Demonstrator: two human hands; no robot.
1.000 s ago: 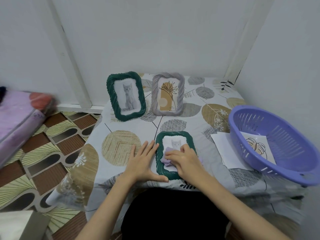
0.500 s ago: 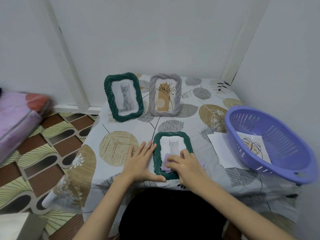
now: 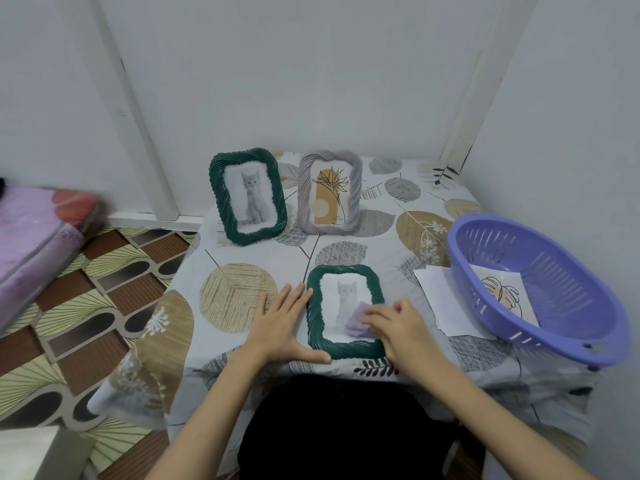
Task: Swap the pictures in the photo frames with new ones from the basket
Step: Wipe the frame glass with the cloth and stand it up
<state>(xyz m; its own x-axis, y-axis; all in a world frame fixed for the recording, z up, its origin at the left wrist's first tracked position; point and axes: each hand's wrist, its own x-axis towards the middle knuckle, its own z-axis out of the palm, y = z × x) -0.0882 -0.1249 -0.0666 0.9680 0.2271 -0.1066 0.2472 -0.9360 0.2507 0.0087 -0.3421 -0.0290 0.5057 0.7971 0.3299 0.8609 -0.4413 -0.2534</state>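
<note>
now the right hand (image 3: 398,327) presses a small lilac cloth (image 3: 356,325) onto the glass of the dark green rope-edged photo frame (image 3: 344,311) that lies flat near the front edge of the table (image 3: 242,251), fingers curled over the cloth. a second ago the cloth sat on the lower left of the glass; it has since slid toward the lower right, so the wiping stroke is running across the cat picture. the left hand (image 3: 284,327) stays open and flat on the patterned tablecloth, its fingertips against the frame's left side and its thumb along the bottom corner, bracing the frame against the rubbing.

toward the back edge two frames stand upright: another dark green rope-edged frame (image 3: 247,195) with a grey cat picture, and just beside it on the right a grey rope-edged frame (image 3: 329,192) with a plant drawing. by the right edge sits the purple slotted plastic basket (image 3: 540,296), holding a sheet with a line-drawn leaf (image 3: 502,292); a blank white sheet (image 3: 440,299) lies partly under its rim.

judging by this, the flat frame is being cleaned rather than opened, and a drawing remains in the basket, so the swapping looks unfinished.
</note>
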